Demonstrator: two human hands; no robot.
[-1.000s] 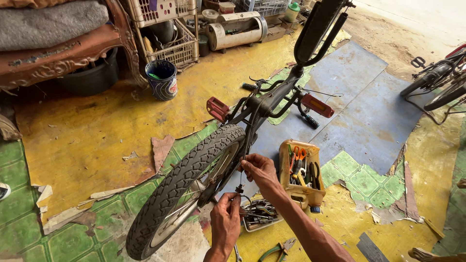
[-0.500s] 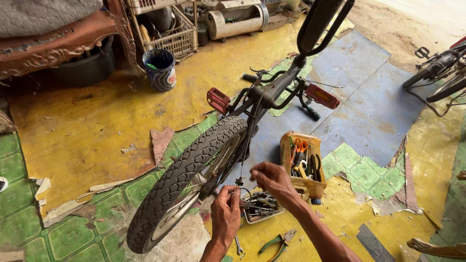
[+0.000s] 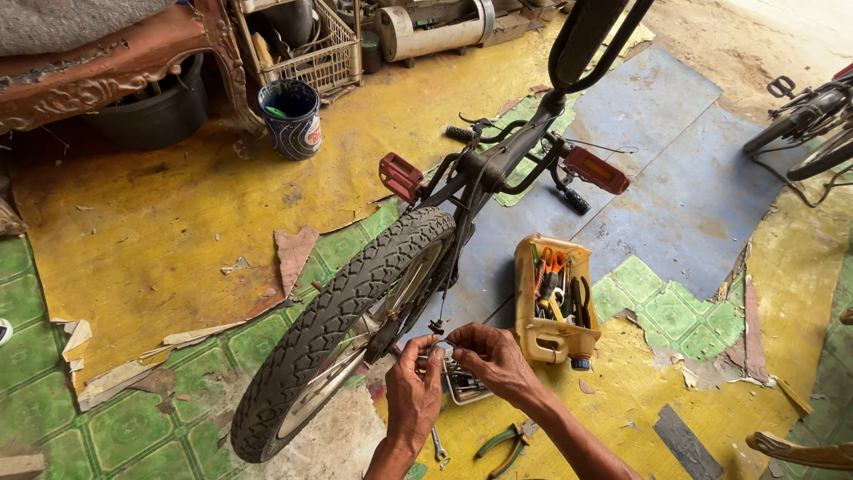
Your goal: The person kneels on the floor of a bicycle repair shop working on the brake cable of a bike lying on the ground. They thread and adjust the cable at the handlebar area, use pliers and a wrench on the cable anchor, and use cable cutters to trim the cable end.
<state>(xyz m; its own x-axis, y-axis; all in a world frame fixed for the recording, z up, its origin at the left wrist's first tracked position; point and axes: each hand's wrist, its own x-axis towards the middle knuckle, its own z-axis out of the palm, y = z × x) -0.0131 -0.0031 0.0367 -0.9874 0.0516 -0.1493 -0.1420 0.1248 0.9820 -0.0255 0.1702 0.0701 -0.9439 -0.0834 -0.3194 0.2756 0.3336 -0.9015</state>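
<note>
Two hands are meeting beside the upturned bicycle's rear wheel point(image 3: 342, 329): the left hand point(image 3: 413, 391) and right hand point(image 3: 493, 356) are both pinching a thin cable end point(image 3: 437, 329), keeping it taut above the tool tray point(image 3: 462, 384).

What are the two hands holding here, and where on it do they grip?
Both the left hand and the right hand pinch a thin cable near its loose end beside the bicycle wheel; the exact grip point is too small to tell.
</note>
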